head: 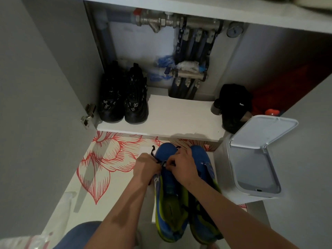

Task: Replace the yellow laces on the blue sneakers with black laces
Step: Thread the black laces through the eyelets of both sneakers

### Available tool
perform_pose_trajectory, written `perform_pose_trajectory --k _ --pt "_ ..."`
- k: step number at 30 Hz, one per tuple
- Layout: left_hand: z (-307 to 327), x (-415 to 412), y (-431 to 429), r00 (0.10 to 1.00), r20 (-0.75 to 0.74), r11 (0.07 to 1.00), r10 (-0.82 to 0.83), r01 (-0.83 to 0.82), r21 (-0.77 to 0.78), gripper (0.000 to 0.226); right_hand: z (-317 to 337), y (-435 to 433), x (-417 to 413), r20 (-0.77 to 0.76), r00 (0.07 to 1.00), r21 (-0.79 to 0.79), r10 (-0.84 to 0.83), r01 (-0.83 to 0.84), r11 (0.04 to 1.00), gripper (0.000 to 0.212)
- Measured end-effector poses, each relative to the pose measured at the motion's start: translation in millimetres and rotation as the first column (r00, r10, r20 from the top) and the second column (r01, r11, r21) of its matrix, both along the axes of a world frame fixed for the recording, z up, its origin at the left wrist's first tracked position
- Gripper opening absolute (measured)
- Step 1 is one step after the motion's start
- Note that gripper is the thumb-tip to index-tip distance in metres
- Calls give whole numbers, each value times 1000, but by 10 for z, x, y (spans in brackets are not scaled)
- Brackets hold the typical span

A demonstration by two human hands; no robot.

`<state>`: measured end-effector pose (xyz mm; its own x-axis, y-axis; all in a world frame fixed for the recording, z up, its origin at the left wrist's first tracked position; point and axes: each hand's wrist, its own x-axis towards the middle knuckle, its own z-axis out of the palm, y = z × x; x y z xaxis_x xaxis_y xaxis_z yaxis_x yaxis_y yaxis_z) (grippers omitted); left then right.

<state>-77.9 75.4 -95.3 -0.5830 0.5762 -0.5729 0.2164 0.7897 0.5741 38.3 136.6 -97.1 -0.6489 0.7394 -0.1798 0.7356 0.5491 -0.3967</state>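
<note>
We're at bottom centre of the frame, where the two blue sneakers [201,159] sit side by side on the floral floor [107,159], toes pointing up the frame toward the cupboard. Both our hands are on the frame-left sneaker [166,151], just behind its toe. Our left hand [146,167] is curled tight, pinching the black lace [153,153], and a loose end of that lace sticks up past the knuckles, out over the floor. Our right hand [183,168] comes in from the other side, fingers bent, thumb and forefinger nipping the same lace where it meets the shoe. The two hands are almost touching there. Which eyelet the lace sits at we cannot tell, as the fingers cover it. Lower in the frame the yellow-green linings of both sneakers show between our forearms, and dark lacing crosses the frame-right sneaker [206,177]. Just right of the sneakers stands a white bin [223,169] with its lid [260,130] flipped open. Up in the cupboard, a pair of black shoes [124,101] stands on the white shelf [179,115] at centre left, and a black cap [233,101] lies at its right end. Metal pipes [179,22] with a round gauge [234,29] run along the top of the frame.
</note>
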Motion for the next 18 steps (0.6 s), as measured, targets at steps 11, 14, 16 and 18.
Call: perform_pose_trajectory --k 11,14,16,18 --pt "-72 74 -17 1000 -9 1000 21 -21 18 23 -112 -14 -102 -30 994 -80 -103 100 992 15" --pt "-56 61 5 986 -133 995 96 -93 31 25 -84 73 -99 -92 990 -93 -108 99 991 14" --pt "-30 17 13 977 -181 994 111 -107 33 24 -26 160 -59 -162 977 -147 -138 114 983 14" --pt "-10 1 -2 989 -110 995 96 -95 7 28 29 201 -4 -186 976 -174 -113 80 981 13"
